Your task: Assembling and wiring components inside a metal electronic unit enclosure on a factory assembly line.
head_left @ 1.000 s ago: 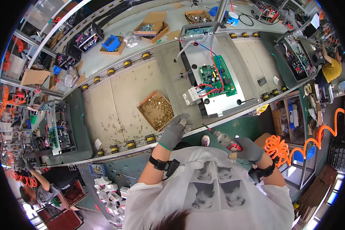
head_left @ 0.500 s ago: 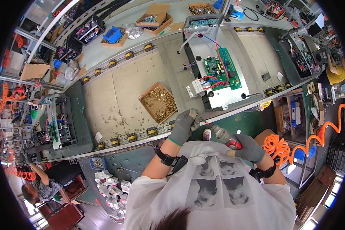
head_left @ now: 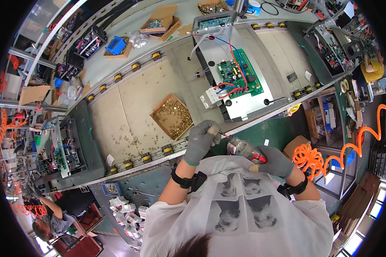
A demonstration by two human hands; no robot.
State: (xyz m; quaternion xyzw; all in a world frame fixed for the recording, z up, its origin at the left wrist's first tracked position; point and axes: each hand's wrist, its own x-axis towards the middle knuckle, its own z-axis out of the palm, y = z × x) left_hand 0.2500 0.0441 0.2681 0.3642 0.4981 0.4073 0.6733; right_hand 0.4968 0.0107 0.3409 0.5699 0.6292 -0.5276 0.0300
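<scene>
My right hand [head_left: 275,162], in a grey glove, is wrapped round a power screwdriver [head_left: 245,149] with a clear grey body and a red part by the hand. Its thin bit points up and left toward my left hand [head_left: 203,139], also gloved in grey. The left fingers are pinched together close to the bit's tip; anything between them is too small to make out. Both hands are in front of the bench's near edge. Beyond them lies a metal chassis [head_left: 248,109] bearing a green circuit board [head_left: 240,75] with red and blue wires and a white breaker block [head_left: 210,98].
A cardboard box of brass-coloured screws [head_left: 171,115] sits left of the chassis, with loose screws scattered beside it. Yellow rollers [head_left: 146,156] line the bench edge. An orange coiled hose [head_left: 309,160] hangs at right. White breakers [head_left: 126,214] lie lower left. Other people work at both sides.
The view has shifted slightly, so the bench and chassis sit a little further left. My left hand stays pinched by the bit, and my right still grips the screwdriver.
</scene>
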